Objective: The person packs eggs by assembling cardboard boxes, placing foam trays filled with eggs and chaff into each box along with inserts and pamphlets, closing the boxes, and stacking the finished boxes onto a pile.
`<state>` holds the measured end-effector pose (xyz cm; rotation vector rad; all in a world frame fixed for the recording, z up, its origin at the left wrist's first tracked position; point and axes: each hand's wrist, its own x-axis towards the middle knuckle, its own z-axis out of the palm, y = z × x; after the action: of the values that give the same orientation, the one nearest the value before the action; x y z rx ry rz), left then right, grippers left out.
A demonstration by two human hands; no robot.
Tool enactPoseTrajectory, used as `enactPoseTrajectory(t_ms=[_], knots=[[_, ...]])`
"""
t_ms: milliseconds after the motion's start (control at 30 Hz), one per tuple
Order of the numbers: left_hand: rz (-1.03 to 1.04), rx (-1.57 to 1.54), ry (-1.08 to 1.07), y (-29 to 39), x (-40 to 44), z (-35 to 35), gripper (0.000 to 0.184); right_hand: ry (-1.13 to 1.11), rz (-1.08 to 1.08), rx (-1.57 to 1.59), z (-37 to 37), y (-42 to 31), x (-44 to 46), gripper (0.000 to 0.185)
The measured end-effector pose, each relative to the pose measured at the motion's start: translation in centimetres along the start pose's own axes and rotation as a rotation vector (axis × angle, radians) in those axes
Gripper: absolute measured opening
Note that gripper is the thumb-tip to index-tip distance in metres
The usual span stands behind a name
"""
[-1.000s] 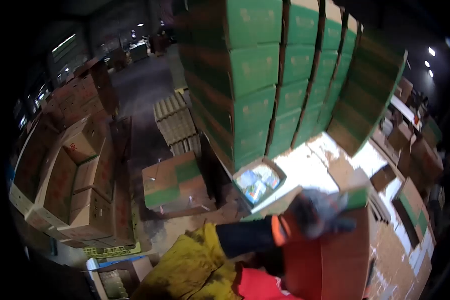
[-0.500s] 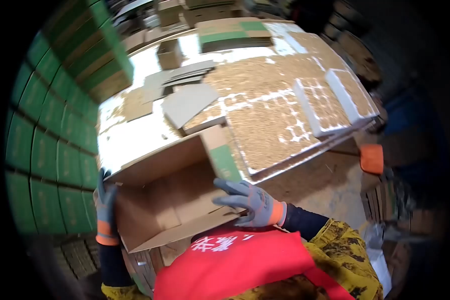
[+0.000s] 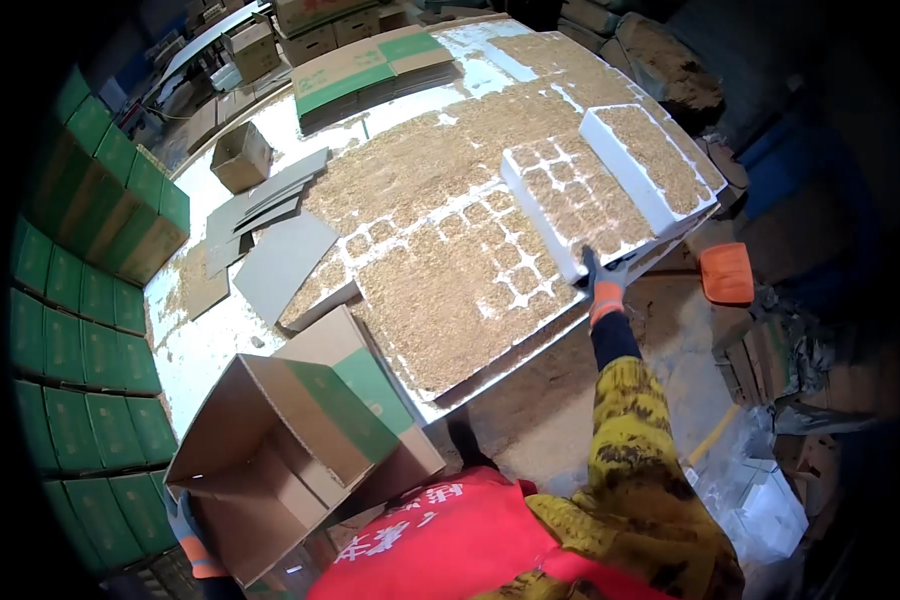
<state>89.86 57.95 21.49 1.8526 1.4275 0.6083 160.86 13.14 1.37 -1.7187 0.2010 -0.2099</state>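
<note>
My left hand (image 3: 186, 535), in a grey glove with an orange cuff, grips the left side of an open cardboard box (image 3: 270, 470) with a green band. The box is tilted and its inside shows brown and bare. My right hand (image 3: 604, 283), gloved alike, reaches out to the near end of a white foam tray (image 3: 542, 212) with cells filled with brown grainy material. Its fingers are bent at the tray's corner, with part of them hidden. A second foam tray (image 3: 635, 180), also filled, lies just to the right.
The large table holds more filled cells (image 3: 450, 290), grey cardboard sheets (image 3: 285, 262), a small open box (image 3: 241, 158) and stacked flattened cartons (image 3: 375, 75). Green cartons (image 3: 90, 430) are stacked at left. An orange scoop-like object (image 3: 726, 274) and plastic wrap (image 3: 760, 505) are at right.
My right hand has left the box and stretched rightward to the foam tray. The box has tipped and moved down to the left with my left hand. The camera view has shifted.
</note>
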Motion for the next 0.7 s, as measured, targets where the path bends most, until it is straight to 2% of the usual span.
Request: enactPoseTrajectory(t_ms=[33, 67, 133, 167, 200, 267, 300, 333, 400, 467, 533, 600, 633, 667, 700], knots=[[-0.018, -0.002, 0.003, -0.4, 0.2, 0.0, 0.049, -0.087, 0.036, 0.174, -0.9, -1.8, -1.6, 0.063], [-0.037, -0.004, 0.011, -0.9, 0.1, 0.1, 0.050, -0.091, 0.091, 0.089, -1.8, -3.7, -3.1, 0.061], [-0.026, -0.073, -0.037, -1.0, 0.4, 0.1, 0.047, -0.224, 0.013, 0.190, -3.8, -1.5, -4.5, 0.059], [-0.022, -0.125, -0.075, -0.9, 0.6, 0.0, 0.045, -0.250, 0.162, 0.132, -4.8, -4.7, -7.6, 0.056], [-0.021, -0.173, -0.112, -0.6, 0.4, -0.2, 0.043, -0.302, 0.144, 0.105, -5.7, -2.9, -8.5, 0.063], [-0.023, -0.286, -0.170, 1.7, 0.0, 0.9, 0.043, -0.317, 0.072, 0.260, -6.6, -3.5, -10.8, 0.055], [-0.009, -0.303, -0.185, 2.8, -0.1, 1.3, 0.043, -0.239, 0.319, 0.378, -6.6, -3.0, -11.0, 0.061], [0.008, -0.316, -0.204, 3.6, -0.1, 1.2, 0.044, -0.159, 0.457, 0.373, -6.0, -3.3, -10.8, 0.064], [0.034, -0.254, -0.144, 2.8, 0.2, 1.2, 0.044, -0.306, 0.618, 0.408, -5.8, -3.8, -10.5, 0.059], [0.041, -0.213, -0.102, 1.6, 0.9, 0.9, 0.044, -0.331, 0.398, 0.564, -5.3, -5.4, -12.0, 0.051], [0.013, -0.202, -0.061, 0.2, 1.2, 0.7, 0.045, -0.432, 0.381, 0.687, -5.9, -9.4, -13.3, 0.061], [0.053, -0.253, -0.042, -2.6, 2.2, 0.8, 0.046, -0.513, 0.455, 0.798, -7.1, -9.9, -13.6, 0.047], [0.137, -0.200, -0.011, -2.3, 2.1, 1.2, 0.045, -0.585, 0.081, 0.507, -7.7, -11.1, -14.8, 0.041], [-0.063, -0.366, 0.023, -1.0, 1.4, 1.9, 0.041, -0.635, -0.050, 0.394, -7.9, -13.1, -16.0, 0.038], [0.063, -0.266, 0.062, 0.1, 0.7, 2.3, 0.039, -0.669, -0.186, 0.286, -8.1, -15.2, -17.1, 0.035]])
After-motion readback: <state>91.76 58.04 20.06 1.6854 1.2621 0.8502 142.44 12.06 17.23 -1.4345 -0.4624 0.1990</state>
